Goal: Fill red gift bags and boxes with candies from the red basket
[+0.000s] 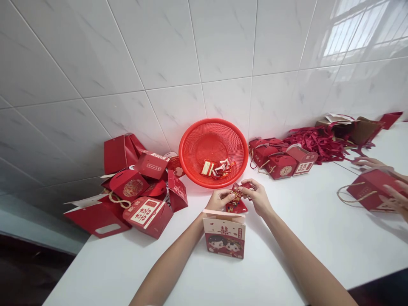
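Both hands meet above the white table, just beyond an upright open-topped box [225, 238] with two cartoon figures on its front. My left hand [219, 199] is closed on the left side of red wrapped packets [236, 205]. Fingers of my right hand [257, 196] pinch a red packet at their right side. Behind the hands, a red mesh basket [213, 140] leans against the wall with several small wrapped sweets [218, 168] at its bottom.
Red gift boxes [143, 191] are piled on the left. More boxes [282, 163] and a heap of red ribbons [318, 142] lie at the right by the tiled wall. Another person's hands [397, 191] hold a red box [371, 187] at the far right.
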The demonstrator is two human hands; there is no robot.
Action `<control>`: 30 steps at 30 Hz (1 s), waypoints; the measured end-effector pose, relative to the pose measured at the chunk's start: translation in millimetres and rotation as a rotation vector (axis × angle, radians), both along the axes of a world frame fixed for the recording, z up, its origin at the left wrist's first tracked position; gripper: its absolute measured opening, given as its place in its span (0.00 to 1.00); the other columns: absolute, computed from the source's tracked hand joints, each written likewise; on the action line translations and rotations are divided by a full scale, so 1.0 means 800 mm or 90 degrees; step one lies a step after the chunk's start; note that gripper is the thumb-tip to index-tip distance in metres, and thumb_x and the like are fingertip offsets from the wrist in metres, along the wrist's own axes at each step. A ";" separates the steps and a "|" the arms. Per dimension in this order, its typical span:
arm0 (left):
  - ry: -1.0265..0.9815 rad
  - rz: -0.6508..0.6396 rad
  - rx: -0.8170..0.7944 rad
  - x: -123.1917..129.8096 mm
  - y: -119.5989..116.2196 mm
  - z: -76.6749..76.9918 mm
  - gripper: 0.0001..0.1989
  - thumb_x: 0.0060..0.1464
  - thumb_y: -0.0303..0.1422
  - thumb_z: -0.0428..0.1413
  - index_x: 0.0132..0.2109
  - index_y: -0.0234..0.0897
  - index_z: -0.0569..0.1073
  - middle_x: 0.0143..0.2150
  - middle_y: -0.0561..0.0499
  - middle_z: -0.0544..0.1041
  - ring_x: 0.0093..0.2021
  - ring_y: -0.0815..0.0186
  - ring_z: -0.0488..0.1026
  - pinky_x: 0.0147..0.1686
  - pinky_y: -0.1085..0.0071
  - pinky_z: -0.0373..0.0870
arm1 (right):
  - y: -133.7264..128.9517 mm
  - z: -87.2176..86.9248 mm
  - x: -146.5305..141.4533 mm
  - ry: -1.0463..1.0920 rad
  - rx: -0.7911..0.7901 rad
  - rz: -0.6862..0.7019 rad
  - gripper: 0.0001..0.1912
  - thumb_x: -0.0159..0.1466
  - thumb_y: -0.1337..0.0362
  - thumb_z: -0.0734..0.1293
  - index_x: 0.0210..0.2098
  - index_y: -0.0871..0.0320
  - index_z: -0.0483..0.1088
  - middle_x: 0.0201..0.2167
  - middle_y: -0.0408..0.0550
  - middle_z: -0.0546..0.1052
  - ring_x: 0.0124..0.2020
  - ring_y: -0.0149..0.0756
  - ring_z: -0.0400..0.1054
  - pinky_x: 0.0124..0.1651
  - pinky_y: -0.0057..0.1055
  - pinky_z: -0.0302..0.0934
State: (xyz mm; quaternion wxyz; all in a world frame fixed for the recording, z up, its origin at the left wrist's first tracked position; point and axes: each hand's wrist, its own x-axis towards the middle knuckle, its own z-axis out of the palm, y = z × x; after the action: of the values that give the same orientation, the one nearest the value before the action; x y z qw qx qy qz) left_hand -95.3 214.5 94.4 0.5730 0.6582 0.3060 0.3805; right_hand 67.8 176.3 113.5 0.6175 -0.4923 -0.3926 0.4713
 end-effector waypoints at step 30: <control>-0.043 0.088 0.000 -0.001 0.007 0.005 0.22 0.47 0.49 0.65 0.38 0.32 0.78 0.33 0.47 0.80 0.31 0.63 0.75 0.34 0.68 0.72 | 0.002 0.001 0.000 0.024 0.007 -0.020 0.20 0.46 0.51 0.75 0.31 0.56 0.70 0.19 0.40 0.72 0.18 0.29 0.61 0.21 0.26 0.48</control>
State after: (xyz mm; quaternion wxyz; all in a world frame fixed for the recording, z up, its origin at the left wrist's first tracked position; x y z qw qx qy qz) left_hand -95.8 220.0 98.1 0.5557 0.6223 0.3312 0.4408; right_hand 67.5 177.9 114.0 0.6346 -0.4861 -0.3761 0.4685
